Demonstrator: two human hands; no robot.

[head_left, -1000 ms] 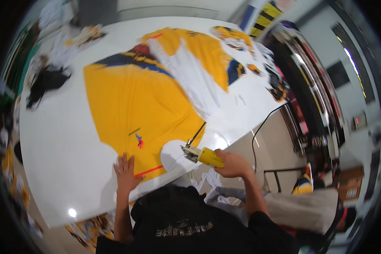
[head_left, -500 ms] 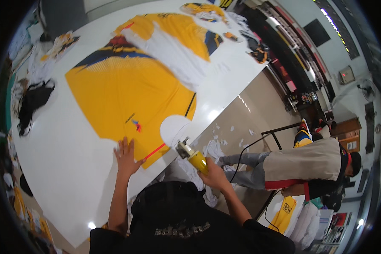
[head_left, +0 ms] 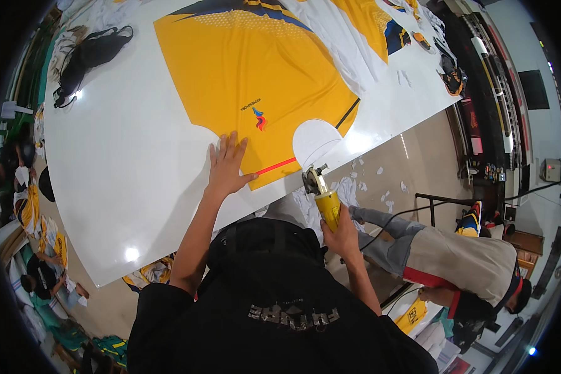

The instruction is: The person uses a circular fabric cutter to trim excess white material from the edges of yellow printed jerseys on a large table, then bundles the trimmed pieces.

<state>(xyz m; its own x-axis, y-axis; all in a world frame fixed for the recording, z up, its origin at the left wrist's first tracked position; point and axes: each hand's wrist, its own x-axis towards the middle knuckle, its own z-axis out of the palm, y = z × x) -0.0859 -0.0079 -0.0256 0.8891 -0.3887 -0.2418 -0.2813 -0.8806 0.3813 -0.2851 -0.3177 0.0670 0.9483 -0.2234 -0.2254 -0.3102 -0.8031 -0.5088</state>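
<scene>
A yellow printed fabric piece (head_left: 230, 75) with blue bands, a small colored emblem and a red stripe lies on the white table (head_left: 115, 187). My left hand (head_left: 226, 168) lies spread on its lower left corner. My right hand (head_left: 340, 234) grips a yellow electric round-blade cutter (head_left: 326, 206), its head at the table's front edge beside the piece's lower right. A white rounded shape (head_left: 315, 143) with curved lines sits at that side of the yellow piece. White fabric (head_left: 333, 37) lies along the piece's upper right.
A black bag (head_left: 87, 56) and scraps lie on the table's far left. A co-worker (head_left: 455, 262) bends at the right beside a metal frame, with a power cord running past. Another person (head_left: 43, 274) is at the left. Fabric rolls (head_left: 492, 112) line the right.
The view has shifted, moving the table's contents. My right hand has drawn the cutter back from over the white shape to the table's edge. My left hand stays spread on the yellow fabric.
</scene>
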